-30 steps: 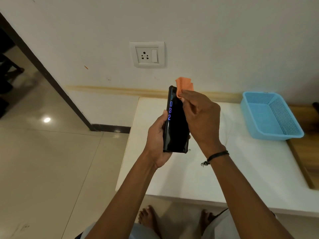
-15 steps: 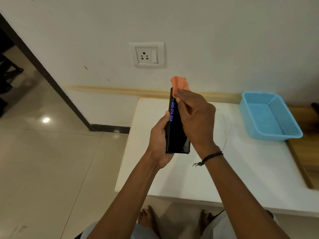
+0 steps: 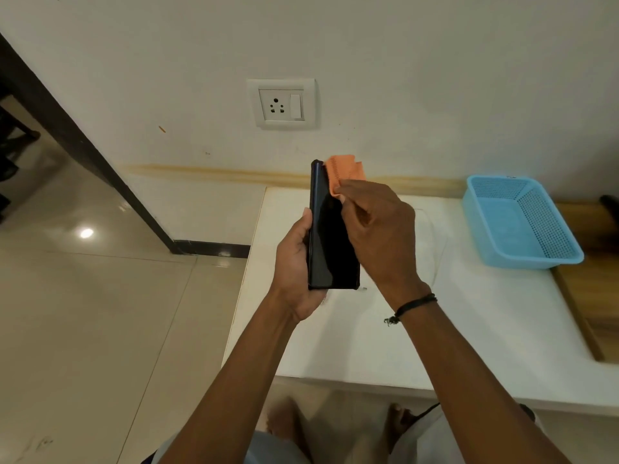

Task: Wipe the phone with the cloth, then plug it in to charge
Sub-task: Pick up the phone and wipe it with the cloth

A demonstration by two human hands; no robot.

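The white table [image 3: 469, 329] filled the lower right of the frame, its near edge and left corner close to where I stood, with tiled floor [image 3: 83, 313] open to the left. Above it, in the upper middle, the wall socket [image 3: 281, 104] sat empty. A blue basket [image 3: 522, 222] rested at the table's far right, well apart from my hands. A thin white cable [image 3: 441, 242] seemed to loop on the tabletop behind my right wrist, though it was faint and I could not follow it fully.

In the centre, my left hand [image 3: 294, 266] was wrapped around the phone [image 3: 331, 242], holding it upright and edge-on above the table's left end, screen dark and turned toward the right. My right hand [image 3: 378, 229] pinched the orange cloth [image 3: 343, 174] against the upper part of the screen, a fold sticking up past the phone's top edge.

I judged the wiping to be under way. To do it well I would keep the left grip firm on the phone's sides, off the glass, and draw the cloth down the full length with flat, even pressure. There was free room above the table for that stroke; the phone hung near the table's left edge, so a slip could drop it to the floor.
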